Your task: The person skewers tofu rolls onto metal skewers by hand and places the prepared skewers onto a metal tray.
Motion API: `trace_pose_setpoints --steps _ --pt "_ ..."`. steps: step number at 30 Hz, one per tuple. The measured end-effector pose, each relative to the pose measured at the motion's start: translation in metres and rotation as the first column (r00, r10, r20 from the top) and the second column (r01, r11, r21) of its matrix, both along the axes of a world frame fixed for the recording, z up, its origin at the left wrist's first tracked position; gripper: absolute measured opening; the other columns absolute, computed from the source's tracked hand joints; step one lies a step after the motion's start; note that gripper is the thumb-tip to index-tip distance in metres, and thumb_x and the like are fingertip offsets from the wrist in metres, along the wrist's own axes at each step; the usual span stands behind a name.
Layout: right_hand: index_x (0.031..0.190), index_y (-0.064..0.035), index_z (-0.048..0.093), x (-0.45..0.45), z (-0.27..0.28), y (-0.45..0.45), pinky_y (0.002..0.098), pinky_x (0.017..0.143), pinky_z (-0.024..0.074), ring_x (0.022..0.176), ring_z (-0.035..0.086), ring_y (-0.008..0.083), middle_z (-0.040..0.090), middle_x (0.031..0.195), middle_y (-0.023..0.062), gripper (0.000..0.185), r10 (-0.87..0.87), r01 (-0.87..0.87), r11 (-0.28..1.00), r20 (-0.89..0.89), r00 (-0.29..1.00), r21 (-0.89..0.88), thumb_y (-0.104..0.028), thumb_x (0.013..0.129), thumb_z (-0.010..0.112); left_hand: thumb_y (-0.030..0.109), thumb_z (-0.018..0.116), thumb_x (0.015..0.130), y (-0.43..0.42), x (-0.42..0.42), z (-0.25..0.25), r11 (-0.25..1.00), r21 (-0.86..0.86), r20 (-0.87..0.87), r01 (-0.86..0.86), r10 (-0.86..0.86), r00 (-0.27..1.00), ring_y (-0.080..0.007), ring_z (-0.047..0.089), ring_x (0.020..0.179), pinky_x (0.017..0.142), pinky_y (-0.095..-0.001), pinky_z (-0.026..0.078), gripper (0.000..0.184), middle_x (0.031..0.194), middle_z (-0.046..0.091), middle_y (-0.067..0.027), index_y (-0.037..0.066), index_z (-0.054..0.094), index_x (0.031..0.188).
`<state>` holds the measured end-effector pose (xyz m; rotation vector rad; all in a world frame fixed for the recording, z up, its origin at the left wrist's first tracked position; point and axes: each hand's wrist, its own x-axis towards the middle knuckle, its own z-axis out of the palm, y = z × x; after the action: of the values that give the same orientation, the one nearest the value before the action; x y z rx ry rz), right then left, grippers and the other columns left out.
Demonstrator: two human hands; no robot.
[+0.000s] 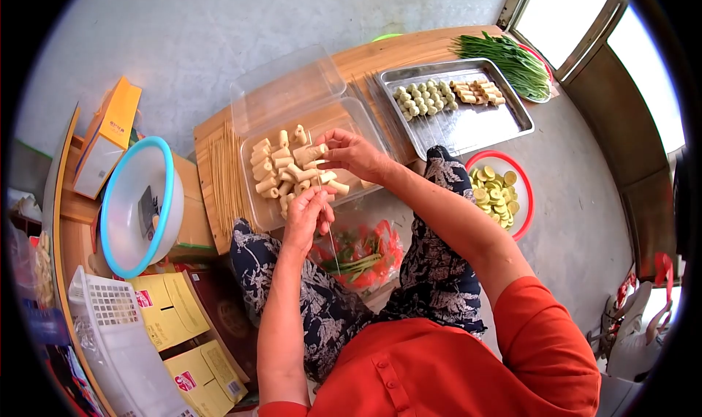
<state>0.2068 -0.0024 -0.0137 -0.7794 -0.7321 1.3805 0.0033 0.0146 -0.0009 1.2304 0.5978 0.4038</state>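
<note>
Hiding part of skewer point(333, 246): left hand point(308, 215)

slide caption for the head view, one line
Left hand holding a thin skewer, right hand at a pale roll, over a clear tub of more, near a metal tray.

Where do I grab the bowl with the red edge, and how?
I'd hold the red-rimmed bowl by its rim, coming from the person's right, away from the leg. The rim looks free there, while cut green slices lie inside, so gripping the edge should probably keep fingers off them.
</note>
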Motion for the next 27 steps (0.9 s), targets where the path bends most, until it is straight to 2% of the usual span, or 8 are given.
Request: trace_pose_setpoints --steps 6,8,10,16,20,22,24,27 --pt "0.116 -0.0056 0.055 0.022 0.006 -0.003 0.0327 0.080 0.0521 0.097 0.063 0.0146 0.063 0.109 0.0056 0.024 0.052 -0.004 0.996 0.528 0.848 -0.093 -0.007 0.092 0.054 0.025 0.049 0.098 0.006 -0.003 -0.007 0.992 0.021 -0.009 -0.122 0.122 0.992 -0.0043 0.045 0.043 0.039 -0.0165 0.035 0.025 0.061 0.056 -0.0007 0.004 0.061 0.103" --pt "0.107 -0.0051 0.061 0.030 -0.009 -0.006 0.0343 0.074 0.0522 0.093 0.065 0.0186 0.066 0.104 0.0075 0.021 -0.003 0.094 0.993 0.780 0.626 -0.072 -0.010 0.087 0.058 0.025 0.050 0.097 0.006 -0.004 -0.004 0.993 0.029 -0.004 -0.118 0.118 0.993 -0.0040 0.045 0.044 0.040 -0.0163 0.035 0.023 0.062 0.056 -0.0003 0.006 0.062 0.102" --pt "0.098 -0.0034 0.067 0.033 -0.022 -0.012 0.0366 0.074 0.0521 0.092 0.067 0.0239 0.070 0.096 0.0112 0.020 0.229 0.122 0.972 0.936 -0.267 -0.202 -0.009 0.081 0.060 0.026 0.050 0.097 0.007 -0.005 -0.004 0.993 0.037 -0.017 -0.111 0.111 0.994 -0.0040 0.046 0.045 0.040 -0.0162 0.035 0.022 0.062 0.056 0.0000 0.007 0.062 0.102" --pt "0.092 -0.0076 0.067 0.030 -0.064 -0.015 0.0425 0.072 0.0520 0.089 0.066 0.0312 0.068 0.090 0.0157 0.019 0.272 0.060 0.954 0.758 -0.592 -0.295 -0.013 0.075 0.062 0.025 0.050 0.098 0.005 -0.006 -0.001 0.994 0.045 -0.023 -0.104 0.105 0.994 -0.0039 0.047 0.045 0.040 -0.0162 0.036 0.022 0.063 0.057 -0.0004 0.007 0.062 0.102" --pt "0.095 -0.0058 0.070 0.027 -0.057 -0.013 0.0398 0.078 0.0511 0.096 0.066 0.0280 0.069 0.101 0.0125 0.020 0.357 0.087 0.921 0.734 -0.578 -0.380 -0.014 0.080 0.059 0.024 0.050 0.098 0.006 -0.005 -0.004 0.995 0.048 -0.022 -0.093 0.094 0.995 -0.0040 0.047 0.045 0.040 -0.0162 0.036 0.022 0.063 0.058 -0.0007 0.007 0.062 0.102" --pt "0.091 -0.0047 0.070 0.032 -0.051 -0.007 0.0390 0.072 0.0513 0.090 0.067 0.0272 0.070 0.094 0.0120 0.019 0.290 0.147 0.956 0.888 -0.357 -0.253 -0.018 0.078 0.062 0.023 0.049 0.098 0.006 -0.004 -0.005 0.995 0.057 -0.036 -0.080 0.083 0.996 -0.0043 0.047 0.045 0.040 -0.0163 0.036 0.022 0.063 0.058 -0.0009 0.006 0.062 0.103" --pt "0.086 -0.0030 0.067 0.043 -0.044 0.005 0.0360 0.065 0.0510 0.078 0.068 0.0219 0.069 0.080 0.0103 0.021 0.148 0.176 0.969 0.978 0.147 -0.173 -0.021 0.076 0.066 0.022 0.049 0.098 0.005 -0.005 -0.003 0.997 0.059 -0.044 -0.051 0.054 0.998 -0.0044 0.047 0.045 0.040 -0.0163 0.036 0.022 0.063 0.058 -0.0013 0.005 0.062 0.103" --pt "0.094 -0.0053 0.061 0.043 -0.029 0.011 0.0265 0.058 0.0468 0.072 0.064 0.0124 0.066 0.078 0.0047 0.018 -0.018 0.156 0.969 0.577 0.816 -0.190 -0.019 0.082 0.065 0.021 0.047 0.099 0.003 -0.005 -0.001 0.999 0.044 -0.062 0.028 -0.025 0.998 -0.0047 0.047 0.044 0.041 -0.0163 0.036 0.023 0.063 0.057 -0.0018 0.004 0.061 0.104"
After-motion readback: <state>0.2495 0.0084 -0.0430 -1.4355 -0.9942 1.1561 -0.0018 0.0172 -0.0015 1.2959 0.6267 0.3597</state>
